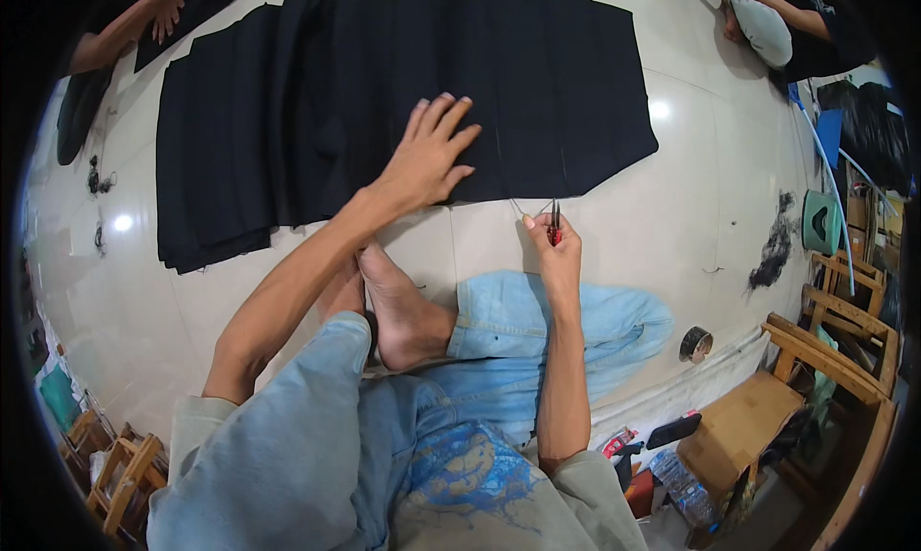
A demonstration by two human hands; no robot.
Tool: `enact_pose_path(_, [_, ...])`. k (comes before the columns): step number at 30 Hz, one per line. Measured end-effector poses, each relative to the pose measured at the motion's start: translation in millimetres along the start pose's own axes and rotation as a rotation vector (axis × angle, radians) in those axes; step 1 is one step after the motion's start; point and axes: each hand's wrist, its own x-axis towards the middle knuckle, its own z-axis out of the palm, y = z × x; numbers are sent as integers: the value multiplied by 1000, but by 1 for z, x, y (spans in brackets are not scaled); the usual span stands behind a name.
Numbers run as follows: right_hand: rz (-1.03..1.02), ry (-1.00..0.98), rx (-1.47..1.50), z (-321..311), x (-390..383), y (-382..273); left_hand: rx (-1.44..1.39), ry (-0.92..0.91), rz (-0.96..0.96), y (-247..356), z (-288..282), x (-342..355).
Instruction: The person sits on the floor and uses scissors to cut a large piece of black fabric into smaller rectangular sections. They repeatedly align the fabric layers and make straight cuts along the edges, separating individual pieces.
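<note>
In the head view, I watch the left hand (430, 165) lie with its fingers spread wide, palm down on the dark fabric (566, 81), gripping nothing. The fabric rests on the pale floor (480, 249) beneath those fingers and extends ahead of the right ones, with overlapping folds to the left. I see the right hand (558, 254) with its fingers closed around small red-handled snips (555, 233), blades pointing away at the fabric's near edge. A thin thread (519, 208) runs from that edge toward these fingers. Right of them, nearer me, sits a tape roll (696, 344).
</note>
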Motion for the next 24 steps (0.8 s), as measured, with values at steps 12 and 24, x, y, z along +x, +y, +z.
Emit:
enact_pose_path(12, [48, 92, 197, 2, -5, -9, -291, -26, 56, 61, 45, 9])
enact_pose_path(24, [-74, 106, -296, 36, -38, -18, -968, -463, -576, 36, 14, 51])
